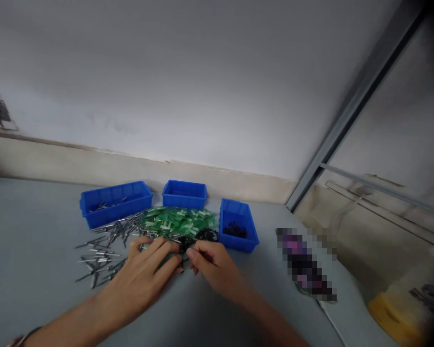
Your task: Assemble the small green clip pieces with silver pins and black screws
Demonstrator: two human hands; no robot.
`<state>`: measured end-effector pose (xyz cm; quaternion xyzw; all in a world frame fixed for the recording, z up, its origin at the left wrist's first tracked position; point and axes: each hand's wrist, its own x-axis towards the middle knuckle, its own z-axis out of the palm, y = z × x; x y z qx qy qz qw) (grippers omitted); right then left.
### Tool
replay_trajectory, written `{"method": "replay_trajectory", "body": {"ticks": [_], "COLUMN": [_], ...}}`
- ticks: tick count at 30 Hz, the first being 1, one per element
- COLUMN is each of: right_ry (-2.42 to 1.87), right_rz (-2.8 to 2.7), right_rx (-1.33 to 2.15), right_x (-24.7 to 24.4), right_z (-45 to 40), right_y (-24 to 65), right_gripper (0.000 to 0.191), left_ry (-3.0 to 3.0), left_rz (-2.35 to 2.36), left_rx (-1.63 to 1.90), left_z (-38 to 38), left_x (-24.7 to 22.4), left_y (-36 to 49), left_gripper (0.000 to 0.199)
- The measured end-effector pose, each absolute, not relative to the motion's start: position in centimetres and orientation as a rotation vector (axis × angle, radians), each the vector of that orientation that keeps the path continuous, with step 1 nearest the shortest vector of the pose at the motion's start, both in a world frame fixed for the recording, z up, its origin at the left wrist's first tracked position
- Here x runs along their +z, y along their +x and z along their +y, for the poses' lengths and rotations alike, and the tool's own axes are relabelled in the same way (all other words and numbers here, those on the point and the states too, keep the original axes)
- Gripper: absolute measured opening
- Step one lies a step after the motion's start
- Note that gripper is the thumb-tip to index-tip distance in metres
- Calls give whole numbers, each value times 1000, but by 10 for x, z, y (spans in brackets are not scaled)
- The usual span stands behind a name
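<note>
My left hand (148,267) is at the front of the pile, its fingers curled over a small green plastic packet (165,259), most of which they cover. Close beside it on the right, my right hand (215,270) is closed in a pinch; what lies between thumb and fingers is too small to make out. Behind both hands is a heap of green plastic packets (181,222) with pale pieces showing. Loose metal rods (99,260) are scattered left of my left hand. Small black pieces (207,234) lie just behind my right hand.
Three blue bins stand behind and beside the heap: a long left bin (117,205) with a few rods, a middle bin (184,198), and a right bin (251,233) holding black pieces. A blurred-out flat object (305,265) with a white cable (329,318) lies on the right.
</note>
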<state>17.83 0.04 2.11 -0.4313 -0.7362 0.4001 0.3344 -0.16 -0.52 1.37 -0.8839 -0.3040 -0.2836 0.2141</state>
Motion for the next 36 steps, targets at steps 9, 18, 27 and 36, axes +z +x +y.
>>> {"method": "replay_trajectory", "body": {"ticks": [9,18,27,36], "right_ry": [-1123,-1137,-1155,-1124], "right_rz": [-1919,-1956,-1978,-1893], "right_rx": [1018,947,907,1000], "right_x": [19,16,18,11], "right_z": [0,0,0,0], "right_y": [178,178,178,175], "right_gripper": [29,30,30,19], "left_ry": [-2495,-2604,-2625,-2604], "left_rz": [-873,-914,-957,-1065], "left_rx": [-821,-843,-870,-920], "left_z": [-5,-4,-6,4], "left_x": [7,3,2,1], "left_y": [1,1,1,-4], "left_gripper": [20,20,20,18]}}
